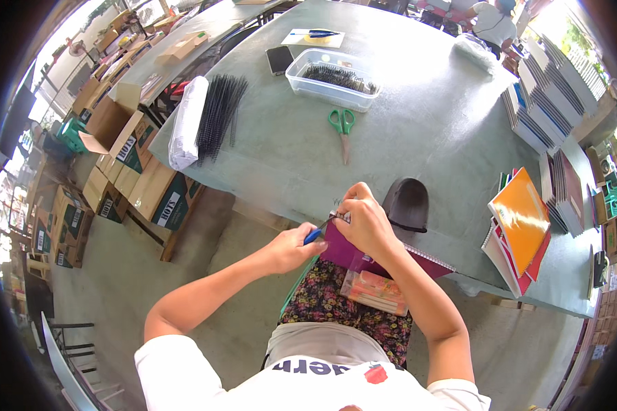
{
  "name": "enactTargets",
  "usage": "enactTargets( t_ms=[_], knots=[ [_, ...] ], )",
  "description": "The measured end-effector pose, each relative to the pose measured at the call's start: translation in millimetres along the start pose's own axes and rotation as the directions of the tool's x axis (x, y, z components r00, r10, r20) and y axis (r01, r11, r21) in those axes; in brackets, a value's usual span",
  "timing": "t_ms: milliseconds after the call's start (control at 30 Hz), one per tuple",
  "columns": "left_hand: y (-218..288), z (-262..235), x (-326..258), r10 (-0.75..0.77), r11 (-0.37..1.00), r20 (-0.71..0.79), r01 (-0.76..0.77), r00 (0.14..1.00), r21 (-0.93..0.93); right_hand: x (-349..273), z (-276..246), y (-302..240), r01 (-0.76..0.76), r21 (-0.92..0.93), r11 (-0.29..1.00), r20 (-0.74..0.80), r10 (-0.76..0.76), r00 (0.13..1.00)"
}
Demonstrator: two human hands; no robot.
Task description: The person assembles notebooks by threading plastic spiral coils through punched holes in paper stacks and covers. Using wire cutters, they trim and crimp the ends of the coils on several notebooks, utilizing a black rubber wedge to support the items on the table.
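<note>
My left hand (289,252) is closed round a blue-handled tool (312,236) that looks like pliers; its jaws are partly hidden by my fingers. My right hand (365,222) is pinched closed at the corner of a purple spiral notebook (340,252), where a bit of wire sticks out beyond the fingers. The notebook lies at the table's near edge, partly over my lap, its coil (432,259) running to the right beneath my right forearm. Just right of that hand stands a dark, scoop-shaped object (407,204). A clear packet with orange contents (375,292) rests on my lap.
Green-handled scissors (343,130) lie mid-table, below a clear plastic box (332,81) of black coils. Long black coils (219,113) lie beside a white wrapped bundle (188,125) at left. Spiral notebooks (521,219) are stacked at right. Cartons (168,202) stand left of the table.
</note>
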State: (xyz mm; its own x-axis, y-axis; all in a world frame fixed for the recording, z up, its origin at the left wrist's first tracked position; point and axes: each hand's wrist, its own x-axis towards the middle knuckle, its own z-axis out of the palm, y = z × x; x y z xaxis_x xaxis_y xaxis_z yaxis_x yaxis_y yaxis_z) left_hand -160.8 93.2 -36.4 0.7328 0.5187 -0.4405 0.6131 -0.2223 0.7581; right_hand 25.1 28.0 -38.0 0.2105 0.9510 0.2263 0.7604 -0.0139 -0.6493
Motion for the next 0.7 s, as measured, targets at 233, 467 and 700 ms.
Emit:
enactTargets(
  t_ms=[233, 467, 700],
  knots=[
    [6.3, -15.5, -18.4, 0.141, 0.988, 0.039, -0.138, 0.989, -0.063, 144.7, -92.7, -1.0, 0.205, -0.037, 0.978, -0.303, -0.206, 0.930],
    [-1.8, -50.3, 14.0, 0.526, 0.806, -0.399, -0.290, 0.752, 0.515, 40.1, -111.3, -11.1, 0.344, -0.171, 0.923, -0.033, -0.355, 0.934],
    [-52.7, -93.1, 116.6, 0.641, 0.540, -0.525, 0.157, 0.559, 0.827, -92.5, -99.8, 29.9, -0.117, -0.232, 0.966, 0.192, 0.164, 0.968]
  ],
)
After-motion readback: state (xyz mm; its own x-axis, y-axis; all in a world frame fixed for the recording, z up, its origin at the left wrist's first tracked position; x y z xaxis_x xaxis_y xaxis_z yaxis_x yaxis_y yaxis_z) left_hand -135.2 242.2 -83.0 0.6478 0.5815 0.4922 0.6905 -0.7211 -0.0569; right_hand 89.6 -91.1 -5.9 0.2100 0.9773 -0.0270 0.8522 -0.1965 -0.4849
